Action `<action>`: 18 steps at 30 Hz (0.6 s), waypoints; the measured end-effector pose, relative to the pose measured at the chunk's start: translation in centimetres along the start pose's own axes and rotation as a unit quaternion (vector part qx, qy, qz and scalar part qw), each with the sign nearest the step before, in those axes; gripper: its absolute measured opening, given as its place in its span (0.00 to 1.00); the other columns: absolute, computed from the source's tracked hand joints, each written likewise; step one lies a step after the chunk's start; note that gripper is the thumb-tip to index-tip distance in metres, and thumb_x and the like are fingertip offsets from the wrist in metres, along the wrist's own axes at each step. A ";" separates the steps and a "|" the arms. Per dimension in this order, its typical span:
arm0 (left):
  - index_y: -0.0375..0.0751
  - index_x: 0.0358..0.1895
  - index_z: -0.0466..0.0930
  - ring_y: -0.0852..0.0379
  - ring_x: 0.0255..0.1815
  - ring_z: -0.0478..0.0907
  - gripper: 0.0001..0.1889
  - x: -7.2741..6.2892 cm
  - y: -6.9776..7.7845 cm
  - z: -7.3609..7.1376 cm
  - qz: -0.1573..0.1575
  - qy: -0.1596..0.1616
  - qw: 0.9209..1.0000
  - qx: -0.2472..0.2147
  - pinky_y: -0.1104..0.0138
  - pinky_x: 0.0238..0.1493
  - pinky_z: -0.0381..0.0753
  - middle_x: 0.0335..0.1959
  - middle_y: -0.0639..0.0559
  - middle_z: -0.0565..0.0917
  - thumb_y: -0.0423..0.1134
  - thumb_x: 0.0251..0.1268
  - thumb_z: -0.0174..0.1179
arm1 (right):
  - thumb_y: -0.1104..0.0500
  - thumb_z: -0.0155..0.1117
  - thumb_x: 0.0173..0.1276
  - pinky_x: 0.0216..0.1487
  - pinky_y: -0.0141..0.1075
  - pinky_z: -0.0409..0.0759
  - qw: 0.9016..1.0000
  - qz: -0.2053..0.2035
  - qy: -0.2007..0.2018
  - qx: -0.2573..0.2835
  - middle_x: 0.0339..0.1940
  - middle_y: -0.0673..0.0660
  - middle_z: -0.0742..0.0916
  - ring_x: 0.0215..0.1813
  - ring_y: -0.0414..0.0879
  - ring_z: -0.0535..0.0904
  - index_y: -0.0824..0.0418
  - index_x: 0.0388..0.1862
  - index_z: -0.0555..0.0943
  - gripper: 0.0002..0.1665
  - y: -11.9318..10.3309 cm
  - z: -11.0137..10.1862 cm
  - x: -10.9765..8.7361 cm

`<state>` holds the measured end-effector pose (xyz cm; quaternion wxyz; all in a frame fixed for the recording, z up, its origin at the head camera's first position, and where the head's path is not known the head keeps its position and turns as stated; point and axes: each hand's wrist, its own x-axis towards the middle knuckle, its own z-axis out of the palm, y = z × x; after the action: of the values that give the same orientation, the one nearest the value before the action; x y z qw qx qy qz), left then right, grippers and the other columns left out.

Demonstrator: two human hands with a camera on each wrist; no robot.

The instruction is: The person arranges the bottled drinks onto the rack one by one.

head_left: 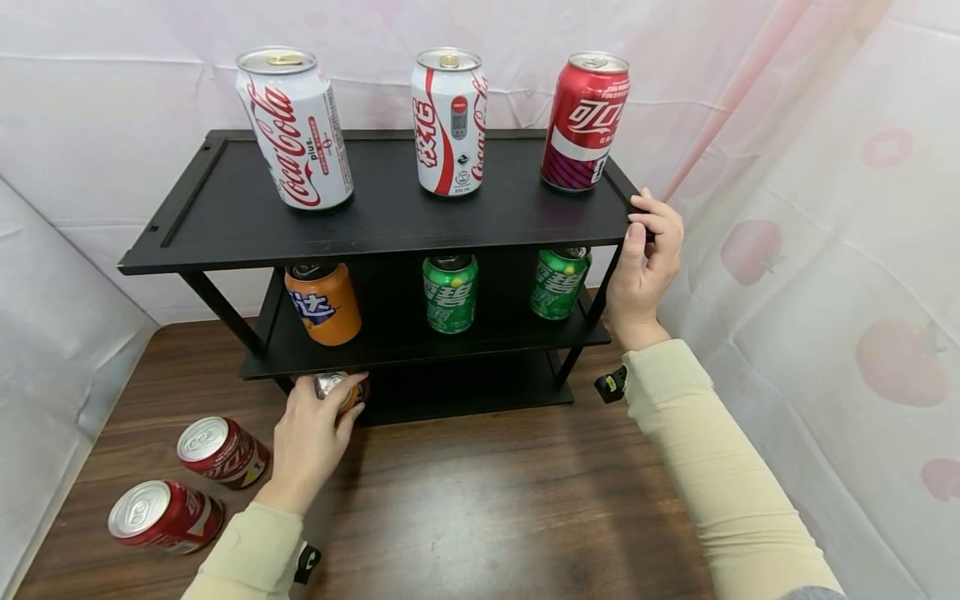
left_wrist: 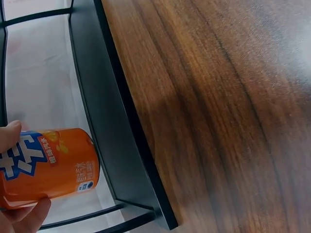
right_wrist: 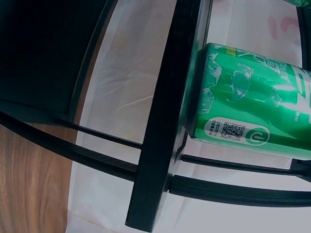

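The left hand (head_left: 315,429) grasped an orange cylindrical metal can (left_wrist: 68,167); the right hand (head_left: 649,262) gripped a black three-tiered rack (head_left: 375,227)

Bright head view, pale glare on wooden tabletop (head_left: 465,512).

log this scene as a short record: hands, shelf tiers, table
left hand: holds orange can at left end of bottom tier
right hand: grips right end of top tier
top tier: left white can, middle white can, red can
middle tier: second orange can, middle green can, right green can
table: nearer red can, farther red can
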<state>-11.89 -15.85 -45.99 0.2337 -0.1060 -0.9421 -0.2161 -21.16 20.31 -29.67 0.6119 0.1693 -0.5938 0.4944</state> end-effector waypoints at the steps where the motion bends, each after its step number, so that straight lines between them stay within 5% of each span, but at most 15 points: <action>1: 0.58 0.58 0.79 0.33 0.41 0.76 0.23 0.1 0.0 0.1 -0.002 -0.001 1.000 0.000 0.40 0.26 0.79 0.45 0.29 0.72 0.40 0.59 0.71 | 0.58 0.50 0.66 0.60 0.48 0.80 1.000 0.000 0.000 0.000 0.45 0.77 0.81 0.62 0.56 0.79 0.79 0.35 0.73 0.21 0.0 0.0 0.0; 18: 0.43 0.51 0.79 0.30 0.32 0.79 0.20 1.9 -0.7 1.4 -0.005 -0.009 1.000 0.015 0.39 0.35 0.78 0.31 0.32 0.81 0.44 0.58 0.72 | 0.56 0.51 0.66 0.61 0.49 0.79 1.000 -0.001 0.005 0.005 0.45 0.76 0.81 0.62 0.56 0.79 0.79 0.35 0.73 0.22 0.2 0.0 -0.1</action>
<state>-14.36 -15.62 -46.44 0.2257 -0.1000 -0.9478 -0.2019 -21.35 20.35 -29.84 0.6144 0.1702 -0.5884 0.4974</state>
